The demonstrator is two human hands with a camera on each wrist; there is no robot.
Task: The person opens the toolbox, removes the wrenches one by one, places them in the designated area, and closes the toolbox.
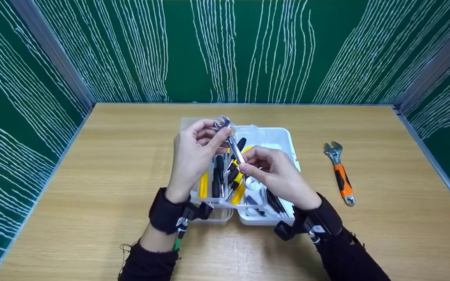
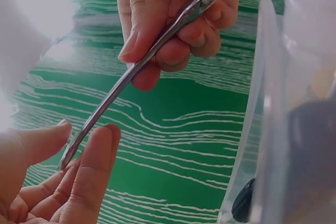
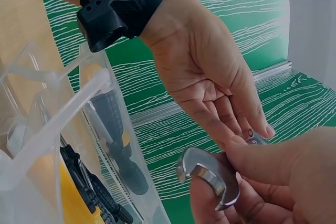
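A silver double open-end wrench (image 1: pixel 236 149) slants over the open toolbox, between both hands. My left hand (image 1: pixel 193 154) pinches its upper end, with the thumb over the head. Lower on the shank, the thumb and fingers of my right hand (image 1: pixel 279 173) grip the wrench. In the right wrist view, one wrench head (image 3: pixel 207 174) sticks out from the right hand's fingers, its opening facing down. The left wrist view shows the wrench shank (image 2: pixel 118 87) running from the right hand down to the left fingertips.
Below the hands sits a white toolbox (image 1: pixel 285 134) with clear compartments, holding several screwdrivers with black and yellow handles. An adjustable wrench (image 1: pixel 340 171) with an orange and black handle lies on the wooden table to the right. Green patterned walls (image 1: pixel 182 50) surround the table.
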